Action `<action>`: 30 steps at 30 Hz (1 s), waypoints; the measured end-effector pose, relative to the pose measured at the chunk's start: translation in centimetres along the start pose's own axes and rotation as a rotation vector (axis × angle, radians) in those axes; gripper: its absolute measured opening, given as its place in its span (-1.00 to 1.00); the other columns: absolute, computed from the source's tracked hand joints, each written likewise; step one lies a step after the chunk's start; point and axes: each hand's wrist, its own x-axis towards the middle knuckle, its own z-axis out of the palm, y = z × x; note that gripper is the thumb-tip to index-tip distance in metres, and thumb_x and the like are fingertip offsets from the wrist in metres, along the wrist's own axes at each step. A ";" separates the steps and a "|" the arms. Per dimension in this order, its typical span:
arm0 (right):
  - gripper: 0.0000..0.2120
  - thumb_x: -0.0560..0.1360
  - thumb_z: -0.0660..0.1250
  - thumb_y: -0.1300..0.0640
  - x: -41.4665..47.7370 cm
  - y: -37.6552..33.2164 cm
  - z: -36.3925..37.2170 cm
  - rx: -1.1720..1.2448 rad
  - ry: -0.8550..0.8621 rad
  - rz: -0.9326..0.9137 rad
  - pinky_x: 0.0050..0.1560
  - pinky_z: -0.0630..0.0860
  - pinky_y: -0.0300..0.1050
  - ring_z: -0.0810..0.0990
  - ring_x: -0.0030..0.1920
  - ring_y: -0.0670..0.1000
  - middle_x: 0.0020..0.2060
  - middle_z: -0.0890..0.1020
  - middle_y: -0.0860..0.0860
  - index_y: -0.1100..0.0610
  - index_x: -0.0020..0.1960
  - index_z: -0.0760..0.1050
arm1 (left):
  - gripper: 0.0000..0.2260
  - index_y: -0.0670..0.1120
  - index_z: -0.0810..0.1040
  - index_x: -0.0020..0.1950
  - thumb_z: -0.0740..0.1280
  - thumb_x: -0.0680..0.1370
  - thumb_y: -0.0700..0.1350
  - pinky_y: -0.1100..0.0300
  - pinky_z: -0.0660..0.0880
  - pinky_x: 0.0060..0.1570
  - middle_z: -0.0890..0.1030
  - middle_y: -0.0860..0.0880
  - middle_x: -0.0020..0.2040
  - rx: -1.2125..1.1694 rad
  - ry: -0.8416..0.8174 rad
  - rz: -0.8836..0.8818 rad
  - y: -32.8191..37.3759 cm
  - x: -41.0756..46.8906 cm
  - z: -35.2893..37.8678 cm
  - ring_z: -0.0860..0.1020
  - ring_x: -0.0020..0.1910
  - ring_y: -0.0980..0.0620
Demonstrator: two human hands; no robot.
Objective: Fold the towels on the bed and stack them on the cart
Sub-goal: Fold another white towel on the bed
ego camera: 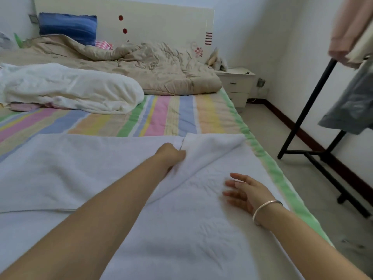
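- Bed [153, 116]: the striped sheet fills mid-frame, with a rumpled beige quilt [161, 67] and a white duvet [70, 87] at upper left. There is no cart in view. A black clothes rack [314, 98] stands at the right.
- White towel [181, 229]: it is spread over the lower centre and lower left, close to the bed's right edge. Its far right corner is turned over as a flap [210, 146] at frame centre.
- Step in hand (judgement): the first fold. Draw the flap across in one level pull and match edge to edge before you release. Pin the near part flat so the cloth does not drag.
- Left hand [171, 155]: your fingers are curled into the flap's edge and grip the towel. The fingertips are buried in the cloth.
- Right hand [244, 191]: your fingers are straight and spread, palm down on the towel, holding nothing. The blur hides whether it presses or hovers.
- Silver bracelet [266, 209]: it sits on your right wrist and may snag the pile.
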 end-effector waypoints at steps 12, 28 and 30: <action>-0.83 0.62 0.19 0.25 3.0 -3.3 -3.3 -0.053 0.023 0.060 -0.47 0.59 -0.16 0.59 -0.29 0.11 -0.06 0.58 0.14 0.20 0.18 0.46 | -0.80 0.05 0.58 -0.03 0.40 0.43 -0.23 0.17 0.48 -0.07 0.61 0.06 -0.02 -0.194 -0.050 0.561 4.4 -6.5 4.4 0.57 -0.02 0.01; -0.41 0.51 0.39 0.05 3.9 -2.6 -7.5 -0.707 0.061 0.049 0.13 0.37 -0.18 0.48 0.27 0.17 0.31 0.47 0.17 0.30 0.42 0.32 | -0.48 -0.02 0.54 0.02 0.54 0.08 -0.14 0.14 0.46 -0.28 0.54 0.03 -0.09 0.550 0.414 0.572 -1.3 -15.2 8.0 0.55 -0.17 -0.04; -0.54 0.52 0.36 0.11 3.8 -1.8 -7.3 -0.715 0.075 -0.014 0.21 0.44 -0.06 0.53 0.19 0.21 0.23 0.54 0.19 0.31 0.34 0.40 | -0.46 -0.06 0.55 0.05 0.52 0.10 -0.24 0.11 0.48 -0.25 0.56 -0.01 -0.03 0.582 0.462 0.493 -2.5 -15.8 7.1 0.55 -0.11 -0.07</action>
